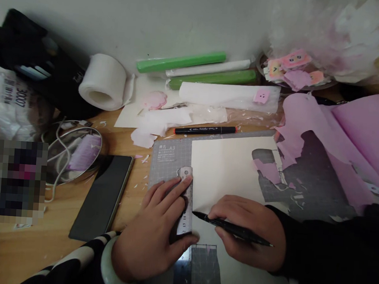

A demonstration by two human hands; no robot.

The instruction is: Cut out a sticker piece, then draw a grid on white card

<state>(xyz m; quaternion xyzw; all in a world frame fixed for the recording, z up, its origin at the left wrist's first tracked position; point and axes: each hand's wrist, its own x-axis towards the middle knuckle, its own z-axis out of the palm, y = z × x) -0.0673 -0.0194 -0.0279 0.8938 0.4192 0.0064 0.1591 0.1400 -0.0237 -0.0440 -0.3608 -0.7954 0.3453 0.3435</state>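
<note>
Near, 6 o'clock: left hand (157, 226) presses metal ruler (184, 221) flat along the cream paper's (226, 170) left edge; it grips nothing else I can see. Right hand (248, 232), 5 o'clock, closed around black pen (235, 230), tip at ruler's edge. Beyond, 12 o'clock: marker (205, 130). Farther, 11 o'clock: white roll (103, 82).

Beyond the fingertips, the cream paper (220, 170) offers a low, open path up to the black marker (205, 130) lying crosswise, while the phone (103, 196) and wire basket (74, 155) crowd the left hand's outer side and pink sheets (348, 144) block the way beyond the right hand.
</note>
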